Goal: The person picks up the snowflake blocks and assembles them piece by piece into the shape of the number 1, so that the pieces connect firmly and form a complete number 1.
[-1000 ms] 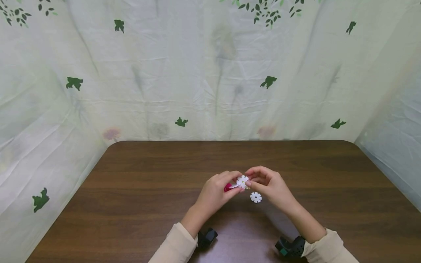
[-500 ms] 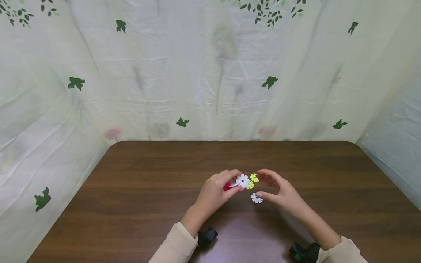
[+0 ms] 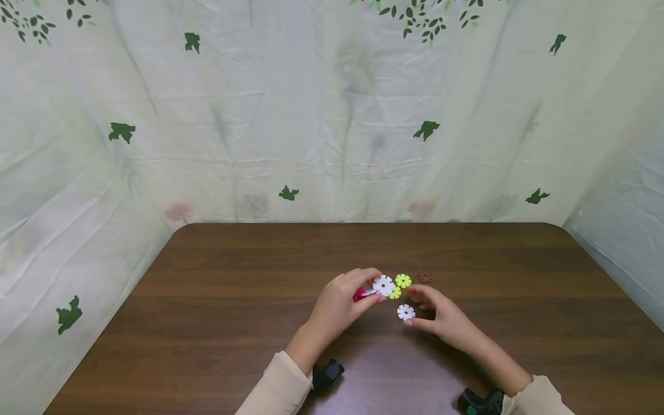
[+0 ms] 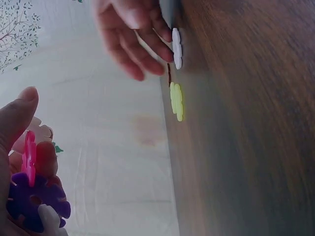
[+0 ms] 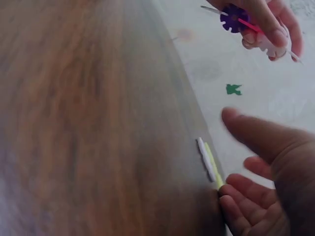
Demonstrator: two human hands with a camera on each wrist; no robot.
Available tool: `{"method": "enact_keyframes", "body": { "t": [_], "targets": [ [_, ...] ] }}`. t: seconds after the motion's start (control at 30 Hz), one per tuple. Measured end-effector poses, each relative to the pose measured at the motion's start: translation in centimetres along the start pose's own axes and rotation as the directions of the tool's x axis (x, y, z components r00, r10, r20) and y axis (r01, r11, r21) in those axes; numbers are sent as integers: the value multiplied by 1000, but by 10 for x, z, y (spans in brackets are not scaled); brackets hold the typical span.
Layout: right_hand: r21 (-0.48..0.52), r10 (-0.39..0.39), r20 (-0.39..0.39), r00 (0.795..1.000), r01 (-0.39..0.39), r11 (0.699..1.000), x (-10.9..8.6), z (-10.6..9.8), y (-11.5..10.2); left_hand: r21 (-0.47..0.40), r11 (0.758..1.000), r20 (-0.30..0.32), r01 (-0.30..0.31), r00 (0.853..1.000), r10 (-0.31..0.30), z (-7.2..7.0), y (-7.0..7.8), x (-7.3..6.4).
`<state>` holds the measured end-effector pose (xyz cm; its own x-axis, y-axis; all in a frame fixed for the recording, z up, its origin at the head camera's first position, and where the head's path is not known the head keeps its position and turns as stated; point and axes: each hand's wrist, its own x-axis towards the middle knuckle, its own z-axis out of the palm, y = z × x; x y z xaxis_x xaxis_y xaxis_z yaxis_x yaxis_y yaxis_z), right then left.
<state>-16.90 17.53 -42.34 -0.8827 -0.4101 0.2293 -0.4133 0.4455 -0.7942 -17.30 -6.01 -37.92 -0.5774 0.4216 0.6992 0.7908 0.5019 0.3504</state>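
Note:
My left hand [image 3: 342, 300] pinches a joined cluster of notched plastic discs above the table. In the left wrist view a purple disc [image 4: 22, 194] and a pink disc [image 4: 29, 157] stand at angles to each other; a white disc [image 3: 383, 285] faces the head camera. Fingers hide part of the cluster. My right hand [image 3: 443, 316] has thumb and fingers spread apart with nothing between them, right beside a loose white disc [image 3: 406, 312] lying on the table. Two yellow-green discs [image 3: 403, 280] lie just beyond its fingertips.
A dark brown disc [image 3: 425, 277] lies behind the right hand, faint against the brown wooden table [image 3: 233, 323]. A pale printed curtain [image 3: 321, 115] hangs behind the table's far edge and along both sides. Black wrist devices [image 3: 328, 373] sit at both cuffs.
My right hand has drawn away from the cluster, rightward and then nearer the front, uncovering the yellow-green discs and the brown disc. The left hand stays in place with its cluster.

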Motion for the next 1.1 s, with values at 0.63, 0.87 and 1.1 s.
{"method": "enact_keyframes", "body": {
  "t": [0.63, 0.87, 1.1],
  "targets": [
    [-85, -1, 8, 1000, 2, 996, 1, 6, 8, -10, 1000, 1, -5, 1000, 5, -1, 1, -1],
    [-22, 1, 53, 999, 0, 1000, 2, 0, 3, -4, 1000, 1, -4, 1000, 4, 0, 0, -1],
    [61, 7, -3, 1000, -6, 998, 7, -8, -11, -6, 1000, 7, 4, 1000, -4, 0, 0, 0]
  ]
}}
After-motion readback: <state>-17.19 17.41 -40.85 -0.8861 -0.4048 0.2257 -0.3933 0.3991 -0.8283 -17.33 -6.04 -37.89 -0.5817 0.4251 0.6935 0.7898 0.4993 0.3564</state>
